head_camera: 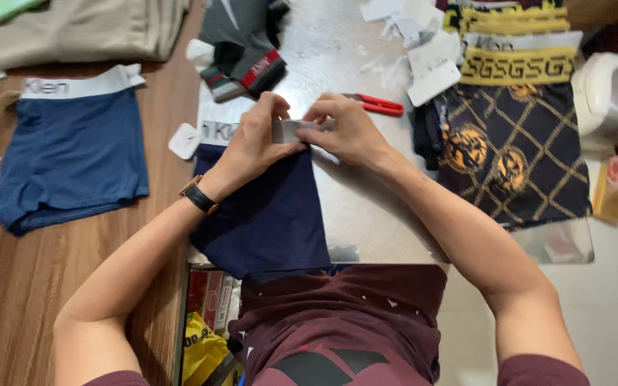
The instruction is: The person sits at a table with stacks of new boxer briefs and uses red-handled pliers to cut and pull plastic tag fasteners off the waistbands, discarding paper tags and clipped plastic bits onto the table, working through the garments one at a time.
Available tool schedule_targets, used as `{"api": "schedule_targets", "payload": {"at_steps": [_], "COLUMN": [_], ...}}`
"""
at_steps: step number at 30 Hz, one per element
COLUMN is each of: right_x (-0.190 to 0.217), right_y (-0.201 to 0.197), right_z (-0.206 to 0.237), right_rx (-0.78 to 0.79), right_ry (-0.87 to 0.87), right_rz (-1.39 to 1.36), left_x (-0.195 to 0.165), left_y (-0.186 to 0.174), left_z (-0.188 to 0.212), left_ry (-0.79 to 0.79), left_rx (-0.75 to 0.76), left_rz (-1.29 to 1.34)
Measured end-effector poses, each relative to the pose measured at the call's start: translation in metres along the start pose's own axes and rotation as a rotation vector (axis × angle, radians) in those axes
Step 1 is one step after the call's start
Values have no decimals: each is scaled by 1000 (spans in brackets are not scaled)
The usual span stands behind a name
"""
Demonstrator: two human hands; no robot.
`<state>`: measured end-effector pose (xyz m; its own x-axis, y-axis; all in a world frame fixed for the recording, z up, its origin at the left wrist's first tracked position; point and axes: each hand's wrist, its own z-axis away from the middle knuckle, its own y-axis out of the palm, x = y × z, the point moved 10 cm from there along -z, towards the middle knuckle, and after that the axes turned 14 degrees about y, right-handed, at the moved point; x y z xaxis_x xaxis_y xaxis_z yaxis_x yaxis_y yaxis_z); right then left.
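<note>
Navy briefs [266, 214] waistband pinched between left hand [255, 136], right hand [348, 129].

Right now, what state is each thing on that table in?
Dark navy briefs: flat, waistband pinched by both hands.
Left hand: gripping the waistband.
Right hand: gripping the waistband.
Blue briefs: spread flat, untouched.
Red scissors: closed, lying by the right hand.
Black-and-gold briefs: laid flat.
</note>
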<state>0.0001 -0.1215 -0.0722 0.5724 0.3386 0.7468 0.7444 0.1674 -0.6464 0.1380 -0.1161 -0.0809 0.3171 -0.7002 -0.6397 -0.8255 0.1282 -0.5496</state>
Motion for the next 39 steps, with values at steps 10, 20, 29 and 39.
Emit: {"api": "schedule_targets", "payload": {"at_steps": [10,20,29,39], "right_x": [125,269,269,101], "right_y": [-60,-74,55,241], "right_z": [36,64,-69,-237], "right_rx": [-66,61,279,148], "right_ry": [-248,-322,-370,377], "right_rz": [79,-239,-654,-506], "left_x": [-51,-171,-109,134], "left_y": [-133,-273,-400,-375], "left_z": [35,114,162,131], "left_ry": [247,-1,-232,-294], "left_rx": [205,-298,-486,-447], "left_rz": [-573,72,-8,-443]}}
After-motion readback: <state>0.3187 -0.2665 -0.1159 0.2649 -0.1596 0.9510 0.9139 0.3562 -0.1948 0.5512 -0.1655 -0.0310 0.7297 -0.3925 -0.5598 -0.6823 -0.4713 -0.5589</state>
